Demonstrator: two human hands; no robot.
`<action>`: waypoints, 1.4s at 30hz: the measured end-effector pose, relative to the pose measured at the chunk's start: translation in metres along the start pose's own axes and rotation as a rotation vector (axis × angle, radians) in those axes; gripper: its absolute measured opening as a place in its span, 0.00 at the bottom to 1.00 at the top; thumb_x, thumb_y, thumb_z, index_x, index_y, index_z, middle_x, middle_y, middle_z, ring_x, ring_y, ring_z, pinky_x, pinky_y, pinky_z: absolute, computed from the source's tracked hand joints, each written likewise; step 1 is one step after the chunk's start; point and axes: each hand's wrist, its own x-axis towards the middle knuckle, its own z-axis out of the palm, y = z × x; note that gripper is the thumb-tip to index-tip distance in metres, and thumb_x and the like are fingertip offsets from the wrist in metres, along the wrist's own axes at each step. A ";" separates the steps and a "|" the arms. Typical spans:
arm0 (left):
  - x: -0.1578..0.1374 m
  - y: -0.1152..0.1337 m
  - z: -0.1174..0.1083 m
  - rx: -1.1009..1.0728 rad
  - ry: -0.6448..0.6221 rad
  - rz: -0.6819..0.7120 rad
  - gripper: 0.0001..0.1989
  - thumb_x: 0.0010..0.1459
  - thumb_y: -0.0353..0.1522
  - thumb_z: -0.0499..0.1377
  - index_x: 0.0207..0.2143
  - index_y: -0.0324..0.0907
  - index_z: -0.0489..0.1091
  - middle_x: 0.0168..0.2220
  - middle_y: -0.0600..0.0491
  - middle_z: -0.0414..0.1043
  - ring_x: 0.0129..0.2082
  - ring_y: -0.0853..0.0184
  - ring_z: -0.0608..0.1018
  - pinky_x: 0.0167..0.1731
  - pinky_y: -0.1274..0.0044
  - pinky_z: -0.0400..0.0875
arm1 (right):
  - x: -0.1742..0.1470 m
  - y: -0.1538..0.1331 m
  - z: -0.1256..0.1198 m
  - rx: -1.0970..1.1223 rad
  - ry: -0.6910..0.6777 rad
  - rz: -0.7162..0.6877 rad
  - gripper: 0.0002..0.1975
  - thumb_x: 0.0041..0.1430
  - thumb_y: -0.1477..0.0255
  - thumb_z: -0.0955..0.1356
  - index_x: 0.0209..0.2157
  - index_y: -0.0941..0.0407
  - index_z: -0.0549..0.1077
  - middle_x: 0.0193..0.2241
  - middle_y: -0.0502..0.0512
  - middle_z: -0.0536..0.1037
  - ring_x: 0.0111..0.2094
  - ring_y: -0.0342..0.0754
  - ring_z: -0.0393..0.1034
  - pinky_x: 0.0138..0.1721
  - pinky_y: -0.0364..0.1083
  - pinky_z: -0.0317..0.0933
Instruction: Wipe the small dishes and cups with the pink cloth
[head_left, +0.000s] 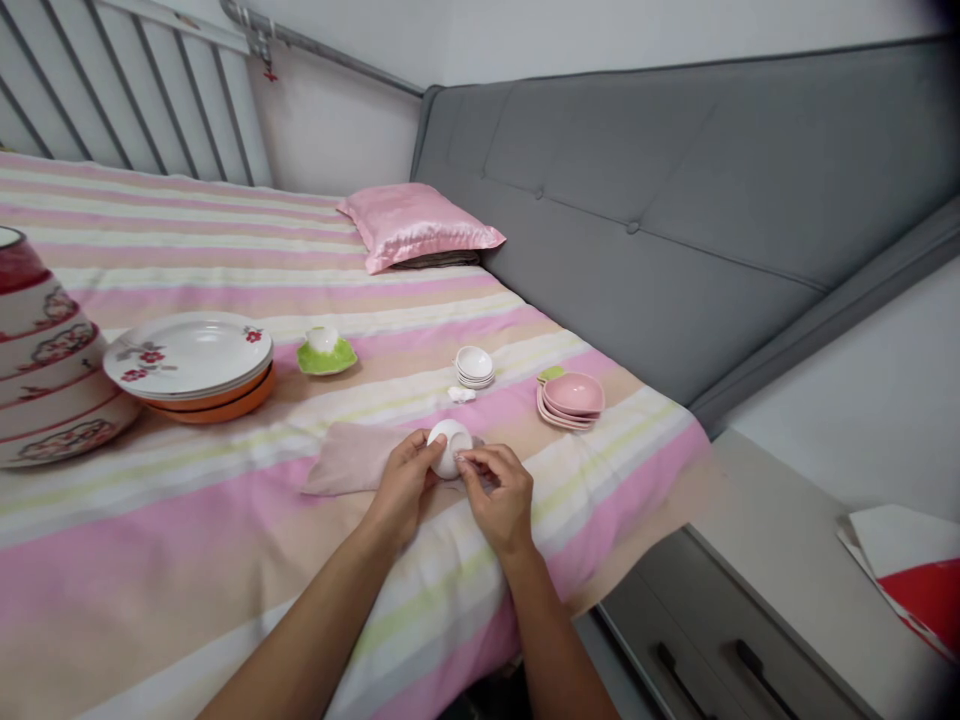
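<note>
My left hand [409, 478] grips a small white dish [444, 462] by its left side, thumb over the face of it. The dish is tilted, and a round ring shows on its near face, like the foot of its base. At the dish's right edge, my right hand [501, 490] has thumb and forefinger pinched together against that face; whatever is between these fingertips is too small to tell. Under both hands lies a pale pink cloth [341, 462] on the striped bedspread. Just beyond are a stack of small white dishes [475, 365] and a crumpled white scrap [461, 395].
Pink dishes [574, 395] are stacked to the right. A green leaf-shaped dish [327, 356], flower-patterned plates [191, 350] over orange ones, and tall stacked bowls [52, 380] stand left. Behind are a pink pillow [424, 225] and grey headboard [637, 180]. A nightstand [795, 540] adjoins the bed.
</note>
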 end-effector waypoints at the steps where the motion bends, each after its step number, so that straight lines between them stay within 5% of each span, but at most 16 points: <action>1: 0.000 0.001 0.000 -0.001 0.008 0.005 0.12 0.48 0.38 0.62 0.30 0.38 0.69 0.27 0.54 0.71 0.26 0.73 0.71 0.30 0.80 0.66 | 0.000 0.000 0.000 -0.003 0.006 0.006 0.06 0.55 0.73 0.66 0.34 0.55 0.76 0.31 0.54 0.74 0.34 0.45 0.70 0.35 0.43 0.67; 17: -0.007 0.005 0.007 -0.020 -0.080 -0.122 0.13 0.46 0.37 0.64 0.32 0.38 0.68 0.30 0.52 0.74 0.28 0.69 0.74 0.33 0.77 0.67 | 0.001 0.004 0.001 -0.015 0.113 0.091 0.08 0.57 0.71 0.65 0.34 0.57 0.76 0.31 0.55 0.74 0.28 0.42 0.69 0.29 0.41 0.66; 28: -0.006 0.004 0.007 -0.020 -0.096 -0.121 0.12 0.46 0.37 0.64 0.29 0.38 0.68 0.25 0.55 0.70 0.26 0.71 0.72 0.30 0.79 0.65 | 0.001 0.000 -0.001 0.042 0.015 0.016 0.07 0.56 0.72 0.66 0.34 0.55 0.76 0.31 0.54 0.74 0.31 0.43 0.70 0.31 0.42 0.67; 42: 0.001 0.002 0.001 -0.021 0.024 -0.030 0.12 0.46 0.38 0.63 0.29 0.37 0.70 0.25 0.54 0.72 0.24 0.72 0.72 0.29 0.80 0.67 | 0.001 -0.004 -0.001 -0.001 -0.022 0.009 0.06 0.54 0.73 0.66 0.33 0.55 0.76 0.31 0.54 0.74 0.31 0.43 0.70 0.32 0.41 0.67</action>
